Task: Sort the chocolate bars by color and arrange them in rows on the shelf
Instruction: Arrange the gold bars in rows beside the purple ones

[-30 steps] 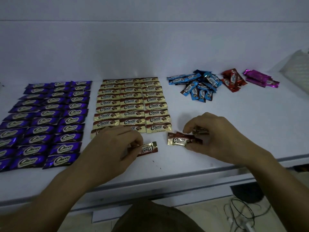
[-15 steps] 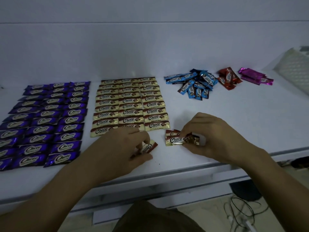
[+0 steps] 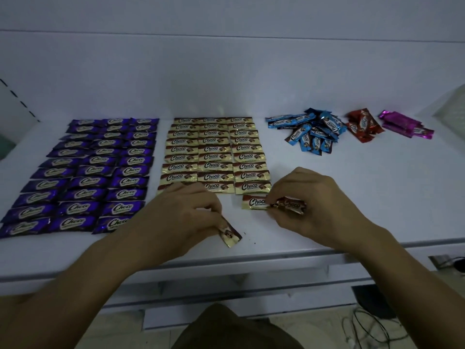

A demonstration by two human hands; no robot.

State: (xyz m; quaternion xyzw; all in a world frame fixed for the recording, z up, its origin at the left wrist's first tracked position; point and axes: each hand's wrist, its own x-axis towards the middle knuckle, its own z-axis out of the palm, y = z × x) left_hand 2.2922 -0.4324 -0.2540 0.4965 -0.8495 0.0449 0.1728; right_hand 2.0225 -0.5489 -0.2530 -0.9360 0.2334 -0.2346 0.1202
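Gold chocolate bars (image 3: 215, 156) lie in three neat columns on the white shelf (image 3: 327, 197), with purple bars (image 3: 95, 170) in rows to their left. My left hand (image 3: 181, 217) pinches one gold bar (image 3: 230, 235), which points down and to the right near the front edge. My right hand (image 3: 312, 205) grips gold bars (image 3: 293, 205) just right of a gold bar (image 3: 255, 202) lying below the right column. Loose piles of blue bars (image 3: 312, 133), red bars (image 3: 362, 124) and magenta bars (image 3: 405, 123) sit at the back right.
The shelf's front lip (image 3: 251, 263) runs below my hands. A white perforated panel (image 3: 453, 104) stands at the far right edge. Cables (image 3: 372, 331) lie on the floor at the lower right.
My left hand has turned its gold bar from lying sideways to pointing down toward the front edge. My right hand has shifted its bars slightly right beside the laid bar.
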